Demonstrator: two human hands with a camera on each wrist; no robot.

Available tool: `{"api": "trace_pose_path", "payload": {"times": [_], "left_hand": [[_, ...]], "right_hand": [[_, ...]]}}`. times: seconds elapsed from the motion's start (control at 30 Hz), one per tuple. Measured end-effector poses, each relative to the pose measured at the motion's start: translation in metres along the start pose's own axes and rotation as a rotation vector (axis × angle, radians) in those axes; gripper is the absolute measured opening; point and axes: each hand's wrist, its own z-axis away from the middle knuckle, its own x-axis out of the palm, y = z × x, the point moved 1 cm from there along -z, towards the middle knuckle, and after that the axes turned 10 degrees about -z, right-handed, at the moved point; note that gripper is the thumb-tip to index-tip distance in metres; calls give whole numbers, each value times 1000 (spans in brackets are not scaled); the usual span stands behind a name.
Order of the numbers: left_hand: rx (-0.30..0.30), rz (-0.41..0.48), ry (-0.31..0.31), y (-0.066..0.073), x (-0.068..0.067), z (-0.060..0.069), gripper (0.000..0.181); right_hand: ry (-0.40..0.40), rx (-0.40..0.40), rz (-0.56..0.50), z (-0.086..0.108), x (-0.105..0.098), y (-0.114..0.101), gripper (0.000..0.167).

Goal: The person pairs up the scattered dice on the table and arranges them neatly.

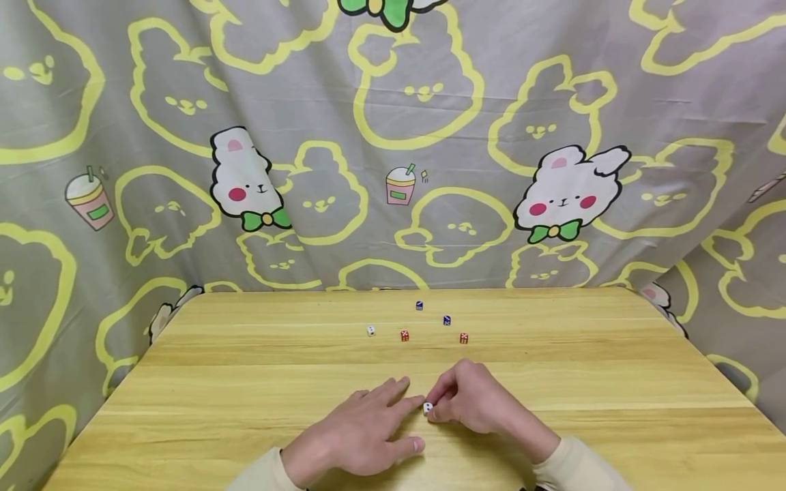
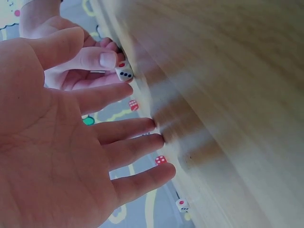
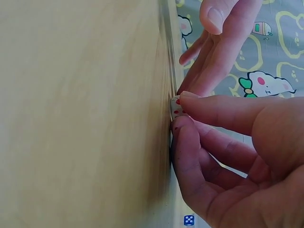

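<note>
A white die (image 1: 428, 408) with dark and red pips is pinched between the thumb and index finger of my right hand (image 1: 474, 401), low at the wooden table. My left hand (image 1: 362, 435) lies to its left with fingers spread and straight, the index fingertip beside the die; whether they touch is hard to tell. In the left wrist view the same white die (image 2: 124, 72) shows past that fingertip. Seen from the right wrist, the thumb and index finger cover much of the white die (image 3: 176, 107).
Farther back on the table (image 1: 245, 368) lie two red dice, left (image 1: 404, 335) and right (image 1: 463, 338), and two blue dice, rear (image 1: 419, 305) and nearer (image 1: 447, 320). Another white die (image 1: 371, 331) is left of them. A patterned grey curtain (image 1: 319, 102) hangs behind.
</note>
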Motion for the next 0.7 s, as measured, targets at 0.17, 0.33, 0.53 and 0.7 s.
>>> {"api": "trace_pose_path", "payload": {"times": [0.17, 0.33, 0.53, 0.7], "left_hand": [[0, 1, -8, 0, 1, 0, 67], [1, -1, -6, 1, 1, -1, 67], [3, 6, 34, -1, 0, -1, 66], [1, 7, 99, -4, -2, -2, 64]], "right_hand": [[-5, 2, -11, 1, 0, 2, 12], [-10, -4, -22, 2, -1, 3, 12], [-14, -1, -41, 0, 0, 4, 13], [-22, -5, -51, 0, -1, 5, 12]]}}
